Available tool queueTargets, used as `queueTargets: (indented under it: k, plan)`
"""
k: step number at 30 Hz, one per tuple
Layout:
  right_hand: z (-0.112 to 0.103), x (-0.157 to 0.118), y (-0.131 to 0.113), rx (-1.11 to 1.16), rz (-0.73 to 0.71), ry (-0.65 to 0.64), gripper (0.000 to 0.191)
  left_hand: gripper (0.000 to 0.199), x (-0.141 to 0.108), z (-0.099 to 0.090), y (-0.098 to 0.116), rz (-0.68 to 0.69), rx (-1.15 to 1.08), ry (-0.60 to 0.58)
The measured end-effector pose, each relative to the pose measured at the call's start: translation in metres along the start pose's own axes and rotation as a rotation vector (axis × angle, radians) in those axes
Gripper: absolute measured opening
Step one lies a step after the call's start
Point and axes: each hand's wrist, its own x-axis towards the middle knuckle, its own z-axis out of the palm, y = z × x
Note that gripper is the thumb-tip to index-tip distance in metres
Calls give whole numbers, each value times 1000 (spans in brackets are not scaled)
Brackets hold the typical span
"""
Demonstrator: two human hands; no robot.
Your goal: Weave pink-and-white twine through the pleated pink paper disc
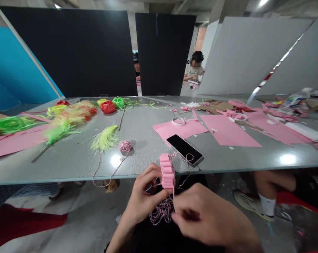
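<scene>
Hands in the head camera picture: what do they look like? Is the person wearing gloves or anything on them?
The left hand and the right hand are bare, with no gloves, rings or bracelets showing. The left forearm is bare too, with no sleeve on it in view. Dark clothing shows below the hands.

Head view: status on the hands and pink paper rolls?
Left hand gripping pink paper rolls. Right hand pinching pink-and-white twine. Black smartphone just beyond, not in the way.
</scene>
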Motion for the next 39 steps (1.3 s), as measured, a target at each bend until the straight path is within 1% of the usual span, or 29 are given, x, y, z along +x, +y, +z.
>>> queueTargets:
  k: [2,3,4,5,7,8,9,10,11,15,16,17,19,20,21,22,23,24,26,27,28,29,30,32,33,34,35,36,39]
  plan:
    - [0,-9,1,121,-101,-224,37,15,0,0,0,5,9,20]
    - [0,-11,2,160,-107,-261,39,15,0,0,0,11,15,29]
    - [0,-11,3,169,-73,-231,42,16,0,0,0,14,18,32]
    - [0,-8,4,147,2,-140,46,16,0,1,0,14,19,31]
    - [-1,1,5,45,175,122,49,15,0,1,-1,11,18,19]
    - [0,5,5,-10,216,229,47,15,-1,1,-1,11,19,13]
    - [0,8,5,-53,219,293,43,14,-1,1,0,15,21,7]
    - [0,10,4,-82,193,304,39,14,-1,1,0,20,22,3]
    - [0,9,3,-85,143,255,38,14,-1,1,1,25,21,1]
    - [2,-6,0,115,-105,-226,38,14,0,0,2,18,27,26]
    - [2,-8,0,152,-120,-263,40,14,0,0,3,16,34,32]
    - [1,-8,1,157,-87,-221,42,14,0,0,3,15,39,36]
    - [0,-3,3,74,79,32,48,15,0,1,3,17,36,31]
    - [0,1,4,10,157,170,48,16,0,1,3,22,27,24]
    - [-1,4,5,-52,203,273,45,16,0,1,3,29,20,19]
    - [-1,7,6,-95,204,314,41,16,0,1,2,36,16,13]
    - [-1,7,6,-112,164,278,38,15,0,2,2,43,15,8]
    - [-1,6,6,-97,96,174,38,14,0,1,2,49,16,8]
    - [1,-1,5,11,-78,-151,39,13,0,0,1,47,27,16]
    - [2,-5,5,80,-147,-271,40,13,1,0,1,42,33,19]
    - [2,-7,4,132,-175,-315,40,14,1,0,0,38,37,20]
    - [3,-8,3,154,-152,-270,39,14,1,-1,1,33,41,20]
    - [2,-6,3,139,-85,-145,38,14,1,-1,1,31,43,19]
    - [1,1,4,30,75,175,35,15,1,0,2,38,35,14]
    - [1,4,4,-30,113,287,32,15,1,1,2,40,29,10]
    - [0,6,5,-66,103,339,31,14,1,2,3,39,25,4]
    - [0,5,6,-63,47,313,32,13,1,2,3,33,25,-2]
    - [1,2,7,-29,-33,229,35,13,1,2,3,25,26,0]
    - [3,-16,9,126,-217,-96,45,13,1,2,3,0,37,27]
